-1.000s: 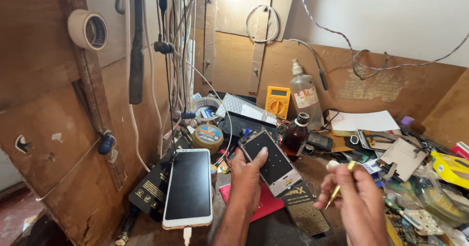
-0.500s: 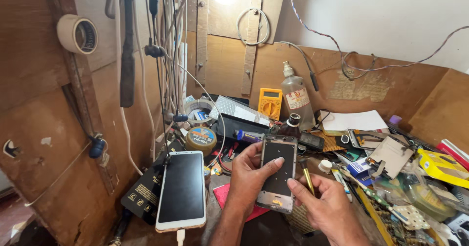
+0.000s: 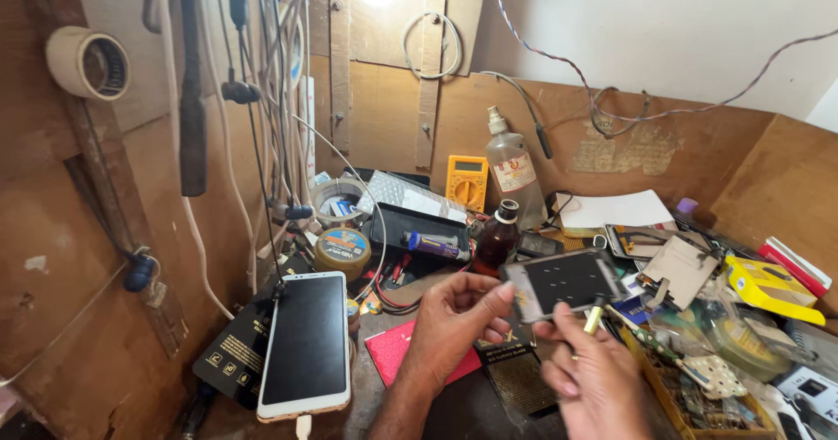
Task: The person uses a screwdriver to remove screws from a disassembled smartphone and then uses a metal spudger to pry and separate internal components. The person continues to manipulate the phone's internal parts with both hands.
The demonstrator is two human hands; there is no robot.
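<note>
My left hand (image 3: 454,322) grips the left end of a small phone (image 3: 566,283) with a dark face and silver frame, turned sideways above the cluttered bench. My right hand (image 3: 589,374) is just below the phone, holding a thin yellowish tool (image 3: 594,316) whose tip touches the phone's lower edge. A red mat (image 3: 393,353) and a black packet (image 3: 517,377) lie under both hands.
A white phone (image 3: 307,344) on a cable leans on a black box at the left. Behind are a round tin (image 3: 343,250), a dark bottle (image 3: 498,237), a clear bottle (image 3: 513,171), a yellow multimeter (image 3: 467,181) and hanging cables (image 3: 262,99). A yellow box (image 3: 768,285) and parts trays crowd the right.
My left hand has turned the small phone from upright to sideways and shifted it right. My right hand moved up under it with the tool.
</note>
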